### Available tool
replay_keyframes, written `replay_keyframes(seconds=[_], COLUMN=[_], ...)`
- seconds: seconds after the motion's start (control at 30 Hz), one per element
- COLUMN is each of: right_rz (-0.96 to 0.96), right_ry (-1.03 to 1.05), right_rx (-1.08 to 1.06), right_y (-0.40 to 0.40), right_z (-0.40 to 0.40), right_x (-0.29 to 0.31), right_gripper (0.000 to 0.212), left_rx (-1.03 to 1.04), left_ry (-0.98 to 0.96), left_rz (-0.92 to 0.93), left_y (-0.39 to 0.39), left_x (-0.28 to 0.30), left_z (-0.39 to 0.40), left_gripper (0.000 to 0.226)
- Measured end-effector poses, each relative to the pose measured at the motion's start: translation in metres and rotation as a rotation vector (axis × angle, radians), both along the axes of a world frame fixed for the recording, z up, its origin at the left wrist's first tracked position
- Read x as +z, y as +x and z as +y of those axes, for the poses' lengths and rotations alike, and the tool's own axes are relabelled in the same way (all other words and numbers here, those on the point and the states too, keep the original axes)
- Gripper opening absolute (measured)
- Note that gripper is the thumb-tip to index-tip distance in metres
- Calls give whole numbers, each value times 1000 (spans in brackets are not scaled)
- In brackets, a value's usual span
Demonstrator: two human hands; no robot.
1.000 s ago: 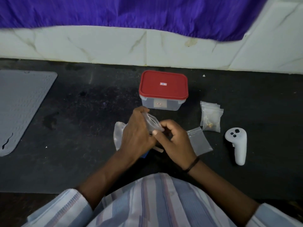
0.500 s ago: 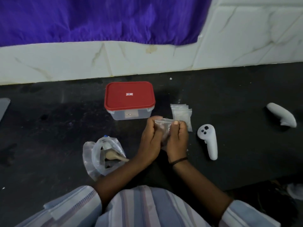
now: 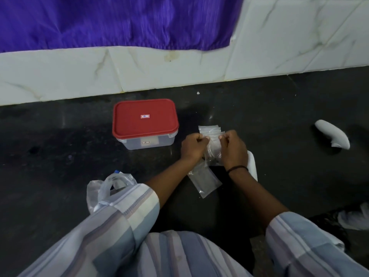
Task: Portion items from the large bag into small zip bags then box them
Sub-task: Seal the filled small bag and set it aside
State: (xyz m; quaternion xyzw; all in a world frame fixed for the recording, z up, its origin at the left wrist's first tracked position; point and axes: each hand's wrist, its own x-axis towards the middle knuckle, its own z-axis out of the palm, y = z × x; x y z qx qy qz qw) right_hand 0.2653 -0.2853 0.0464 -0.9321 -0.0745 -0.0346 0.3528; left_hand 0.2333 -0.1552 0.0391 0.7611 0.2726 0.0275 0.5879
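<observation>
While both hands pinch its top, small zip bag hangs upright.

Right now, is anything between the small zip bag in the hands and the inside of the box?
Yes: the red lid sits closed on the box. Both hands, left hand and right hand, pinch the small zip bag beside it; the floor between shows nothing.

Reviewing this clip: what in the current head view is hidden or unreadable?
- Contents of the small zip bag: blocked by the left hand and right hand pinching its top.
- Large bag: partly covered by the left sleeve.
- Inside the box: hidden by its red lid.
- Box label: too small.
- White controller: mostly behind the right wrist.
</observation>
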Motion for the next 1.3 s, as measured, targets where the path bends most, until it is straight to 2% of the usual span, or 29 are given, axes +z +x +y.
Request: replay_keyframes(seconds=[0.13, 0.23, 0.33, 0.4, 0.47, 0.57, 0.67, 0.73, 0.87, 0.97, 1.13, 1.2, 1.3], right_rz=[-31, 21, 41, 11, -34, -121, -115, -96, -115, -79, 92, 83, 30], right_ry=[-269, -327, -313, -272, -174, -63, -273, -390, -471, -393, 65, 144, 167], right_rx=[69, 77, 61, 55, 65, 183, 365, 410, 444, 449, 499, 567, 599], right_y=[13, 14, 11, 8, 1, -30, -75, -97, -115, -123, -138, -146, -154], right_z=[4, 8, 10, 11, 10, 7, 1, -4, -5, -3, 5, 11, 19], right_x=[-2, -4, -2, 4, 13, 21, 8, -7, -23, -23, 3, 17, 33], right_gripper=[18, 20, 23, 26, 27, 12, 14, 17, 18, 16, 32, 33, 21], left_rx=[24, 18, -11, -84, -190, -338, -450, -471, -489, -491, -469, -433, -375], left_ry=[11, 35, 109, 235, 388, 586, 638, 644, 592, 525, 431, 444, 470], left_rz=[31, 36, 39, 69, 97, 143, 181, 192, 219, 248, 195, 135, 58], left_y=[3, 1, -7, -17, -30, -53, -68, -75, -82, -91, -121, -136, -157], left_x=[-10, -12, -3, 3, 5, 8, 7, 8, 11, 17, 37, 48, 62], left_z=[3, 4, 5, 8, 13, 21, 23, 21, 18, 22, 33, 39, 48], left_gripper=[28, 26, 19, 27, 25, 20, 22, 17, 13, 12, 18, 14, 10])
